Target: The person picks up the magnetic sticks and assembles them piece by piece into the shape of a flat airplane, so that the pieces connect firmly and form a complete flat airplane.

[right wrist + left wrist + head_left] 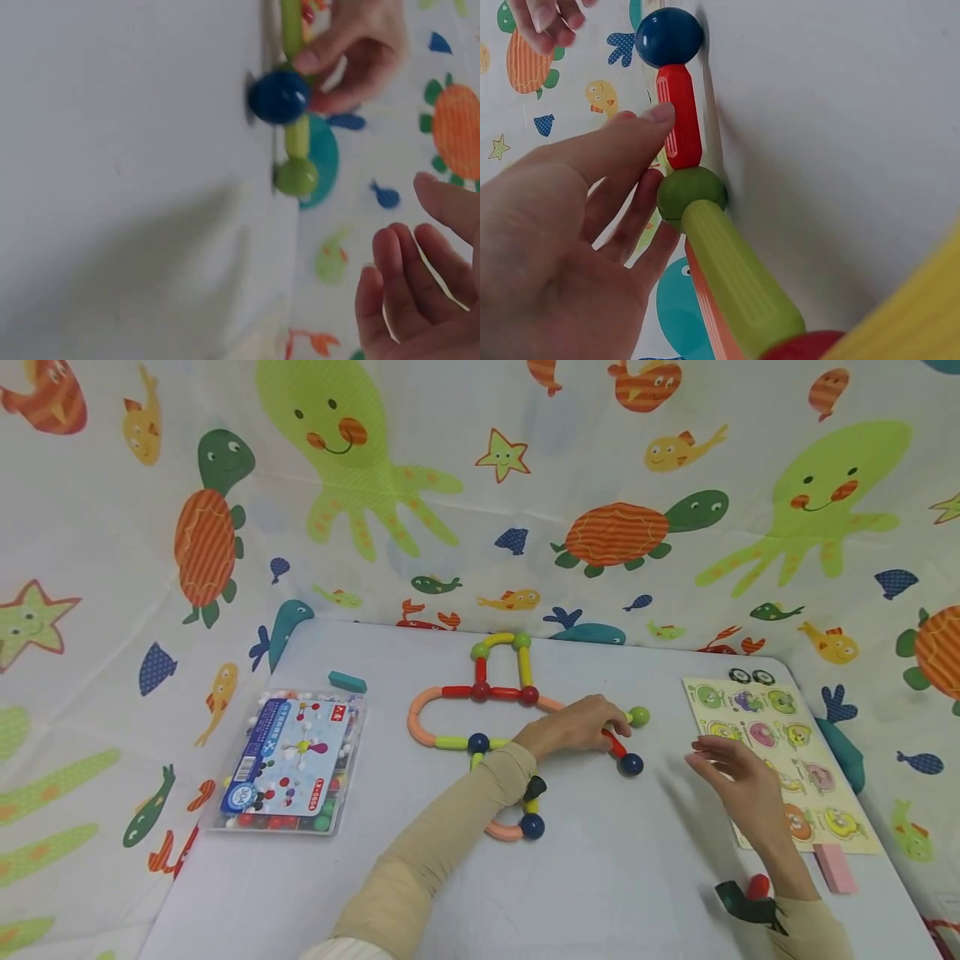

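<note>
A flat figure of magnetic rods and balls [480,693] lies in the middle of the white table [600,877]. My left hand [577,727] lies over its right end and pinches a red rod [617,745] that joins a dark blue ball [632,764]. In the left wrist view the fingertips [660,114] lie against the red rod [679,112], between the blue ball [669,36] and a green ball [691,193]. Another green ball [638,717] sits just beyond the hand. My right hand [731,768] hovers open to the right, holding nothing; its fingers [405,292] show in the right wrist view.
A clear plastic box of small beads [296,764] sits at the left, with a teal block [347,681] behind it. A wooden peg puzzle board [780,752] lies at the right edge, a pink block [834,867] near its front corner. A sea-animal cloth hangs behind.
</note>
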`<action>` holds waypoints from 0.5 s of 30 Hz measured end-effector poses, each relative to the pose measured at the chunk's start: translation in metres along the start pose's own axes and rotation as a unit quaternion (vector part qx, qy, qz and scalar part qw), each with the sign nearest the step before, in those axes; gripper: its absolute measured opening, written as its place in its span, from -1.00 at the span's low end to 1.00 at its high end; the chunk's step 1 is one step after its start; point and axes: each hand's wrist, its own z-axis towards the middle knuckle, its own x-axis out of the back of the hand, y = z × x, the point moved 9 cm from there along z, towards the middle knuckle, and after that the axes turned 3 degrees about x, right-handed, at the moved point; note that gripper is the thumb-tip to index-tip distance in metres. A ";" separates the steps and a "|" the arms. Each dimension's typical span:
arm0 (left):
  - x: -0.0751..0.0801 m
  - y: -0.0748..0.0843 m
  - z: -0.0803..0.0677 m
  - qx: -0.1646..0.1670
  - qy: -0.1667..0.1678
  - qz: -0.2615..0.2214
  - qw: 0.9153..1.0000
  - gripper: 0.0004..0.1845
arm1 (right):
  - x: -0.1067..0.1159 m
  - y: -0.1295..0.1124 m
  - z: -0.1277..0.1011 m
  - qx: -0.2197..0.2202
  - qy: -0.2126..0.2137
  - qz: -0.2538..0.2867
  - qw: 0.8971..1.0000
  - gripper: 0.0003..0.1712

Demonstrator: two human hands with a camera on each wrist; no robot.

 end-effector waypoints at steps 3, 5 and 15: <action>0.002 0.000 -0.001 0.004 0.007 -0.007 1.000 -0.62 | 0.032 0.009 -0.010 -0.040 0.033 -0.028 0.998 -0.45; 0.004 0.000 -0.001 0.004 0.013 -0.009 1.000 -0.63 | 0.049 0.018 -0.019 -0.070 0.045 -0.051 0.995 -0.41; 0.007 -0.002 -0.005 0.017 0.024 -0.011 1.000 -0.64 | 0.068 0.078 -0.071 -0.210 -0.089 -0.137 0.964 -0.07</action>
